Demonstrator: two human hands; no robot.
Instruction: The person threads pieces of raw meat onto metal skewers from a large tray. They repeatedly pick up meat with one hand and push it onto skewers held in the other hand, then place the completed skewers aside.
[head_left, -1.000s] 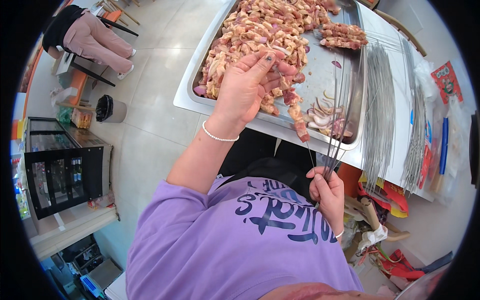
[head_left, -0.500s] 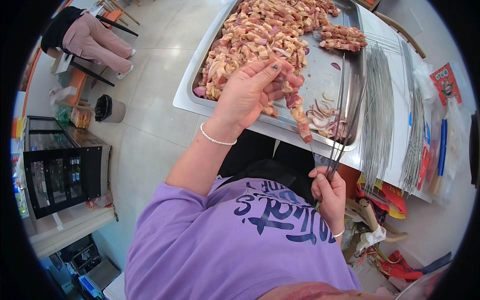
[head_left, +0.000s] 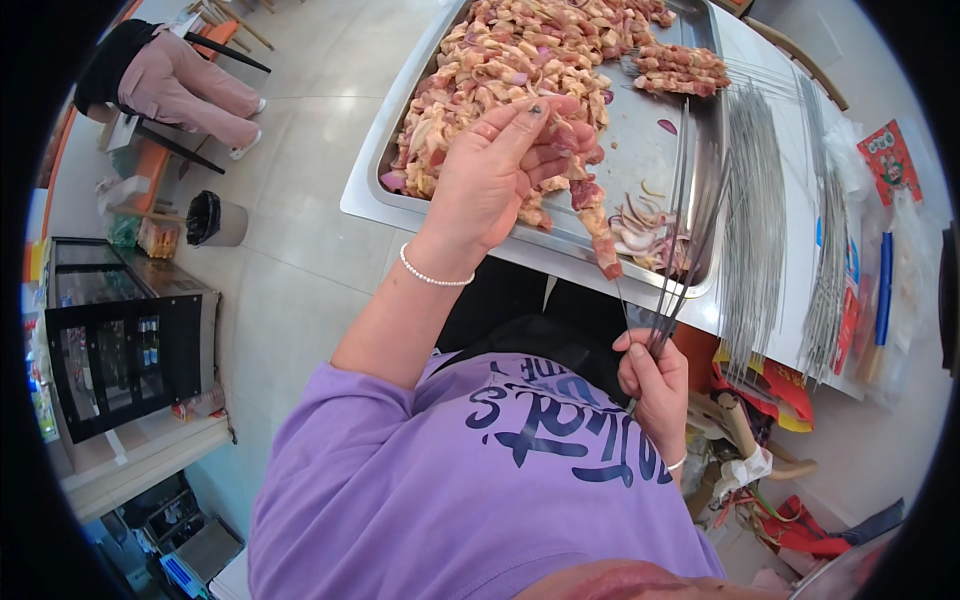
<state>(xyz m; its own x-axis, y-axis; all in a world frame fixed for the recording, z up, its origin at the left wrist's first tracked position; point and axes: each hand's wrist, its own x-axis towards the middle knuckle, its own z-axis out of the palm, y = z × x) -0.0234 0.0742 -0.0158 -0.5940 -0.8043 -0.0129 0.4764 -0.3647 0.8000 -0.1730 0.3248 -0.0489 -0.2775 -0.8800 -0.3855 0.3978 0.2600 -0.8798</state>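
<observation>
My left hand (head_left: 490,175), with a white beaded bracelet at the wrist, is over the near edge of the metal tray. Its thumb and fingers are closed around raw meat at the upper end of a skewer. Below the fingers, several meat pieces (head_left: 594,225) are threaded in a row on that thin skewer. My right hand (head_left: 655,375) is closed around the skewer's lower end, near my shirt. It also grips several bare metal skewers (head_left: 690,240) that fan upward. Beyond my left hand lies a large heap of cut meat with purple onion (head_left: 520,60).
The steel tray (head_left: 650,130) stands on a white table; finished meat skewers (head_left: 680,72) lie at its far right. Onion slices (head_left: 640,235) sit in its near corner. Bundles of bare skewers (head_left: 752,230) lie right of it. A bin (head_left: 218,218) and a bending person (head_left: 185,85) are at left.
My left thumb and fingers have shifted slightly on the meat near the skewer's tip. My right hand keeps its grip with almost no movement.
</observation>
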